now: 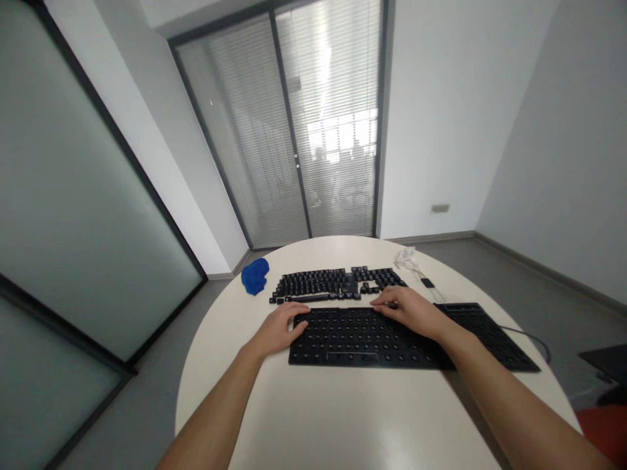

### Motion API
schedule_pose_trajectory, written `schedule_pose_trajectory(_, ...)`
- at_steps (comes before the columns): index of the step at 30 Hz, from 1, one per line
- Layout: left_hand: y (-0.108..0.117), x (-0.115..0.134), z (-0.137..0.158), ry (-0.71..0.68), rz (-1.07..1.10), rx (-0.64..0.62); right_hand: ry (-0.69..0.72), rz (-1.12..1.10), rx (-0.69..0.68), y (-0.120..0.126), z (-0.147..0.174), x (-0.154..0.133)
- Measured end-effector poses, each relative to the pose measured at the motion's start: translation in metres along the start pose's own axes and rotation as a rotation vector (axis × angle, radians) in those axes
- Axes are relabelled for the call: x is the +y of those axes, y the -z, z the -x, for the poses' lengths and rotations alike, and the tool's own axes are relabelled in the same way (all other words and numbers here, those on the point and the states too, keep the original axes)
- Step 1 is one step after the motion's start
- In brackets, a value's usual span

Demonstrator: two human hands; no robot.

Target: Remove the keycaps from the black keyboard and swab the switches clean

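Note:
A black keyboard base [357, 339] without its keycaps lies on the table, its rows of small key posts showing. At its upper left corner rests my left hand [280, 328], the thumb on the key area and set apart from the fingers along the top edge. My right hand [409, 310] is over the upper edge, right of the middle, with fingertips pinched together; a small dark bit shows between them, too small to name. My right hand and forearm cover part of the base. Loose black keycaps [313, 282] lie in rows just behind the base.
The round white table [343, 418] carries a crumpled blue cloth [255, 276] at the back left. At the back right lie a white crumpled bundle [405, 257] and a small black piece [428, 282] beside thin cords. A cable [526, 333] runs off the right edge.

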State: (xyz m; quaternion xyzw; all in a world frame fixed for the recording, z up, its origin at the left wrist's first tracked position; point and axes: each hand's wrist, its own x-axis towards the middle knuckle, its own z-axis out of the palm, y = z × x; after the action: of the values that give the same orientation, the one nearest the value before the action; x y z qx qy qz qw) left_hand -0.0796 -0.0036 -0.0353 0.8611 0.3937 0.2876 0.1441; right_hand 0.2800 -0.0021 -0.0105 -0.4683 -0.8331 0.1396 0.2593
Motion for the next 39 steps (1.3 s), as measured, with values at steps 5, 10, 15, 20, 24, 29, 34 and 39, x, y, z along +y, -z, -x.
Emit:
schedule_pose_trajectory(5, 0.000, -0.001, 0.000, -0.004, -0.001, -0.003, -0.021, -0.021, -0.007, 0.002, 0.002, 0.005)
schedule_pose_trajectory(10, 0.001, -0.001, 0.000, 0.000, -0.008, -0.002, -0.041, -0.052, -0.025, 0.004, 0.003, 0.010)
schedule_pose_trajectory(15, 0.001, -0.001, 0.001, 0.003, -0.011, -0.006, -0.040, -0.075, -0.046, 0.005, 0.003, 0.013)
schedule_pose_trajectory(20, -0.001, -0.004, 0.001, -0.003, -0.012, -0.013, -0.056, -0.106, -0.052, 0.006, 0.005, 0.016)
schedule_pose_trajectory(24, -0.002, -0.007, 0.001, -0.016, -0.014, -0.009, -0.058, -0.122, -0.074, 0.008, 0.005, 0.020)
schedule_pose_trajectory(29, -0.001, -0.007, 0.002, -0.017, -0.018, -0.008, -0.076, -0.133, -0.079, 0.011, 0.006, 0.022)
schedule_pose_trajectory(34, -0.002, -0.008, 0.003, -0.016, -0.026, -0.008, -0.116, -0.096, -0.082, 0.014, 0.008, 0.022)
schedule_pose_trajectory(39, -0.003, -0.009, 0.003, -0.028, -0.030, -0.010, -0.152, -0.049, -0.081, 0.016, 0.009, 0.020)
